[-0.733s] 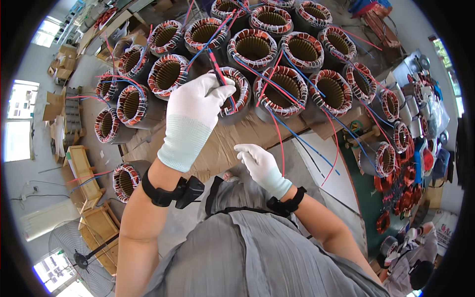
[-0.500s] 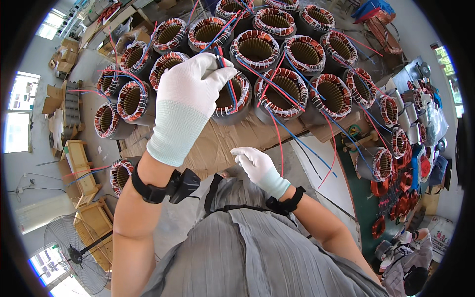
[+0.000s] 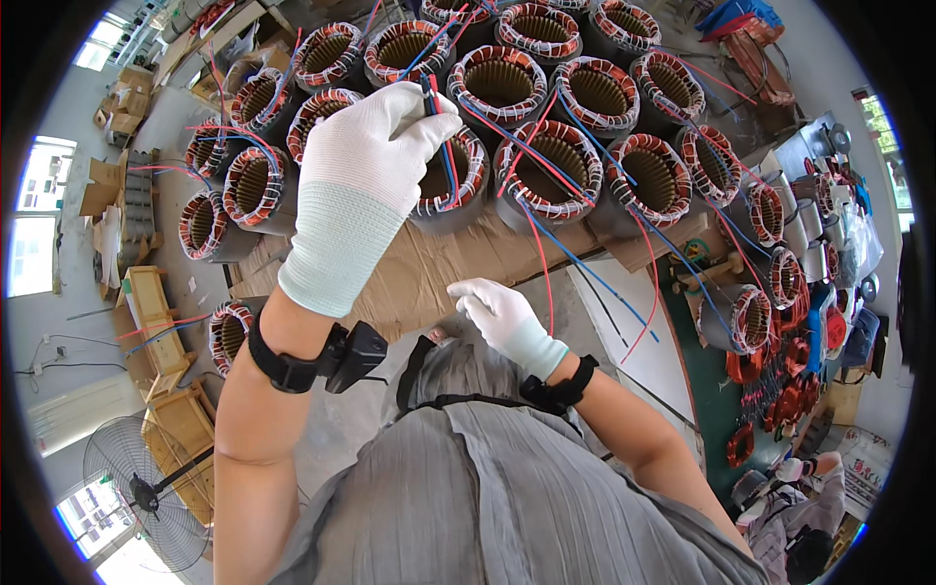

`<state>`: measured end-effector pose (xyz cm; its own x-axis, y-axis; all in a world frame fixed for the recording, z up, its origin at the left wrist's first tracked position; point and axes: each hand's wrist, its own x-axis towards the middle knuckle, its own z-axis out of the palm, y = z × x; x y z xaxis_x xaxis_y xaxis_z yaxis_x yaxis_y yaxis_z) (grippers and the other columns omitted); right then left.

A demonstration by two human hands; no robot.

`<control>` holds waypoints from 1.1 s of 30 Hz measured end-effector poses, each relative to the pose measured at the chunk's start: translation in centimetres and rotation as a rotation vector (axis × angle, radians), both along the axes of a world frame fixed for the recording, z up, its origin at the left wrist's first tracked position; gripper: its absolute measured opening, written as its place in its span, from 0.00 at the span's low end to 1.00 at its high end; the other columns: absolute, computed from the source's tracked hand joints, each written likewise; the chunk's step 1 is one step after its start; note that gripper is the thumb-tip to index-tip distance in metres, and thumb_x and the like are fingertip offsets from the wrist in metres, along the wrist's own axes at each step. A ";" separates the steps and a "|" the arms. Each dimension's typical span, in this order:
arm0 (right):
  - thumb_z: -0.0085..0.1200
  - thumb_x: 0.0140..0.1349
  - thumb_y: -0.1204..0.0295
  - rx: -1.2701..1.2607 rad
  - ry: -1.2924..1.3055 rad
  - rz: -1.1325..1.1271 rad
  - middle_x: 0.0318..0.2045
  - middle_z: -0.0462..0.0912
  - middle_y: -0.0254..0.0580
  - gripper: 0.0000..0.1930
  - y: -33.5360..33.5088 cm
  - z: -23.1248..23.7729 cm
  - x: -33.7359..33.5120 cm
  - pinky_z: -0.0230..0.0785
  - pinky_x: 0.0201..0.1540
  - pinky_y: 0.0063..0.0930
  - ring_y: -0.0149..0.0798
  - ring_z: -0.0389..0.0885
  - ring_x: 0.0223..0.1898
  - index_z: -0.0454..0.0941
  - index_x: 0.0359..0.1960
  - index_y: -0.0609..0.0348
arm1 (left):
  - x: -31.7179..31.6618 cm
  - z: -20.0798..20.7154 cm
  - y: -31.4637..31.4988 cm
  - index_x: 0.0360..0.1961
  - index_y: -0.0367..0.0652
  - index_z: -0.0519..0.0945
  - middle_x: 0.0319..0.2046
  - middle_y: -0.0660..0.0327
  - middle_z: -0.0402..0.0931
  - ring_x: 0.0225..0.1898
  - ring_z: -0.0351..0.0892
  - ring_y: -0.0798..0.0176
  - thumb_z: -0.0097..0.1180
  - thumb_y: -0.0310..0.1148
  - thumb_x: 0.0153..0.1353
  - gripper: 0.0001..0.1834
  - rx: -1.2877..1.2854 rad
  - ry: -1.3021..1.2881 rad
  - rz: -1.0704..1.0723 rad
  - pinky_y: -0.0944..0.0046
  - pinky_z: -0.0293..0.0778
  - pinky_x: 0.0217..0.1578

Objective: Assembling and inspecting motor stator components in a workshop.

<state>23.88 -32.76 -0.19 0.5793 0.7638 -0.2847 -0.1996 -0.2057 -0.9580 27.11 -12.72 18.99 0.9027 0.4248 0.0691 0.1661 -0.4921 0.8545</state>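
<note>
Head view: I see the left hand (image 3: 369, 146) pinching red and blue leads (image 3: 450, 174) over one stator (image 3: 447, 220), the right hand (image 3: 502, 320) half-curled in front; a slack grip could drop them inside.

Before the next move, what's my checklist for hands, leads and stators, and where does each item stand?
1. Left hand has the leads pinched: ok.
2. Right hand free: ok, nothing visible in it, apart from the stators.
3. Stator at the left hand upright: ok.
4. Gripped stretch of the leads sound: cannot tell, the glove covers it.
5. Next stator to the right has its wires tucked in: not ok, its red wire hangs past the cardboard.
</note>
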 end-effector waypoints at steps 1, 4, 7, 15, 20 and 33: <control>0.47 0.73 0.74 0.010 0.074 -0.055 0.38 0.84 0.35 0.16 0.2 0.9 0.2 0.72 0.41 0.21 0.24 0.77 0.35 0.79 0.59 0.61 | 0.1 -0.5 0.1 0.41 0.38 0.87 0.26 0.66 0.83 0.24 0.72 0.78 0.63 0.32 0.67 0.08 0.009 -0.044 0.000 0.73 0.70 0.28; 0.48 0.73 0.75 0.102 -0.078 -0.244 0.40 0.83 0.37 0.16 2.0 0.1 1.9 0.73 0.37 0.20 0.24 0.80 0.32 0.77 0.59 0.63 | 0.3 -0.8 0.0 0.40 0.41 0.87 0.24 0.66 0.82 0.19 0.69 0.79 0.62 0.34 0.67 0.08 0.032 -0.091 -0.009 0.72 0.67 0.20; 0.51 0.71 0.76 0.184 -0.327 -0.422 0.39 0.83 0.38 0.15 4.2 2.3 5.3 0.73 0.30 0.21 0.24 0.80 0.27 0.77 0.58 0.63 | 0.0 -1.0 0.2 0.41 0.41 0.87 0.25 0.65 0.84 0.19 0.70 0.80 0.63 0.33 0.67 0.08 0.001 -0.086 -0.007 0.73 0.67 0.21; 0.60 0.69 0.72 0.031 -0.396 -0.356 0.36 0.85 0.35 0.15 6.2 1.0 7.1 0.73 0.37 0.19 0.22 0.79 0.33 0.81 0.54 0.66 | -0.1 -1.4 0.6 0.42 0.39 0.88 0.23 0.69 0.80 0.24 0.70 0.79 0.65 0.33 0.66 0.09 0.034 -0.059 -0.021 0.74 0.69 0.27; 0.57 0.73 0.74 0.194 0.010 -0.465 0.39 0.87 0.34 0.13 6.6 0.2 6.0 0.73 0.44 0.17 0.23 0.81 0.38 0.82 0.54 0.67 | -0.2 -1.3 1.3 0.47 0.37 0.87 0.30 0.65 0.85 0.29 0.76 0.78 0.64 0.29 0.66 0.11 0.023 -0.065 0.034 0.75 0.72 0.31; 0.61 0.69 0.74 0.455 0.054 -0.760 0.27 0.79 0.27 0.06 9.5 -3.8 4.4 0.70 0.29 0.18 0.19 0.74 0.27 0.79 0.44 0.60 | -1.2 -11.2 4.7 0.54 0.41 0.82 0.44 0.57 0.84 0.44 0.82 0.59 0.64 0.35 0.64 0.18 0.551 0.145 -0.383 0.62 0.76 0.48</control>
<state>28.24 -23.29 -4.00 0.9705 0.2240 -0.0888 -0.1745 0.3994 -0.9000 25.89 -7.99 7.77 0.9987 0.0112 0.0505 -0.0124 -0.8953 0.4453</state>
